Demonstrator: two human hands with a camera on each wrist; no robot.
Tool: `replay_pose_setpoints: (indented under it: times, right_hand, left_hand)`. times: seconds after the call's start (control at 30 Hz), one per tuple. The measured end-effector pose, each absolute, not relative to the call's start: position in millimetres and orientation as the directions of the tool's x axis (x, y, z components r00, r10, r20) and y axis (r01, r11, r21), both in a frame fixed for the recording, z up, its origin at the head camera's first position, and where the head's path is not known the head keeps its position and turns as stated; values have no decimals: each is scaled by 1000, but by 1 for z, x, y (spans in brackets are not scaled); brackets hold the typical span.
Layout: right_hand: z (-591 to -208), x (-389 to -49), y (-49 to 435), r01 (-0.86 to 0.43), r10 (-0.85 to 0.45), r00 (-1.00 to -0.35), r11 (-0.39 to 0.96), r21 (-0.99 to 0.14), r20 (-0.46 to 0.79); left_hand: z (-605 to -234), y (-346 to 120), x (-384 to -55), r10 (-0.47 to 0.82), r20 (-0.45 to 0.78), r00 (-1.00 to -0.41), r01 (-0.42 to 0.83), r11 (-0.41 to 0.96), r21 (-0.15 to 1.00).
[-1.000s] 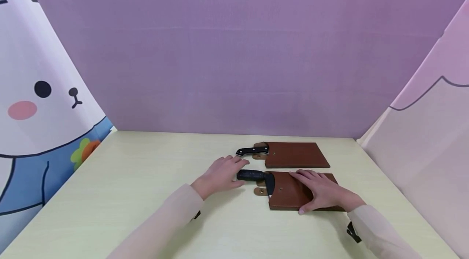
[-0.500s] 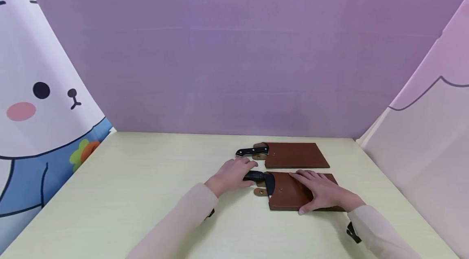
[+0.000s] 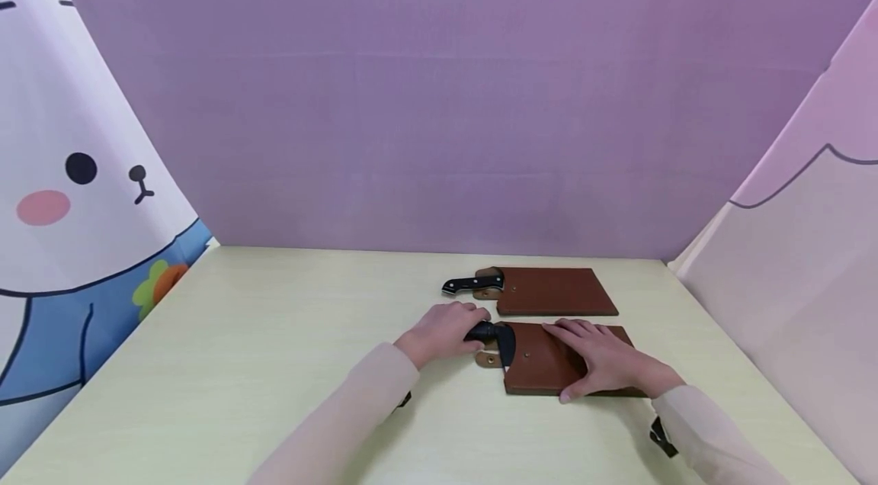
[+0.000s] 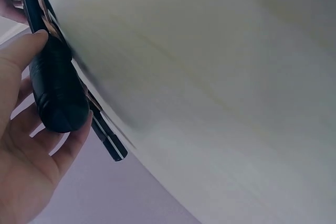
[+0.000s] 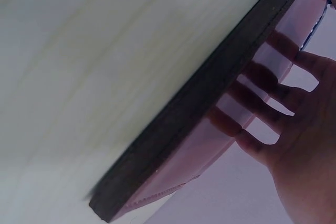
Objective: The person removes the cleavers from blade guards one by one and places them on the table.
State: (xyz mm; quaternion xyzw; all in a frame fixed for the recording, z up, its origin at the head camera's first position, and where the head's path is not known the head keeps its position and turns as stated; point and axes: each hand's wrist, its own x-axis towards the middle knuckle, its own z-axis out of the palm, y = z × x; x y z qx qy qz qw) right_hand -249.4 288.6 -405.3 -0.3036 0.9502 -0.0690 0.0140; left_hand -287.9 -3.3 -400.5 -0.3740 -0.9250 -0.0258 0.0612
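A cleaver (image 3: 506, 344) with a black handle (image 4: 58, 90) lies in a brown leather sheath (image 3: 524, 374) on the table, its handle pointing left. Most of the blade is hidden inside the sheath. My left hand (image 3: 446, 332) grips the handle; in the left wrist view its thumb lies along one side and its fingers curl round the other. My right hand (image 3: 607, 355) rests on the sheath, fingers spread across the top and thumb at the near edge. In the right wrist view its fingers (image 5: 262, 111) press fairly straight on the leather.
Behind lies a second brown sheath (image 3: 557, 290) holding a knife with a black riveted handle (image 3: 473, 284). An unfastened strap (image 3: 488, 360) with a snap sticks out beside the front sheath. A purple backdrop (image 3: 439, 96) closes off the pale table's (image 3: 274, 317) far edge.
My left hand has slid right onto the cleaver's handle and closed round it. My right hand and both sheaths have stayed in place.
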Motion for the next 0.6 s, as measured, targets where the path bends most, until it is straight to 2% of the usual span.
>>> replay_pose_setpoints:
  times: [0.6]
  right_hand:
    - [-402, -250, 287, -574, -575, -818, 815, -81, 20]
  left_hand:
    - [-403, 1, -293, 698, 129, -705, 704, 710, 11]
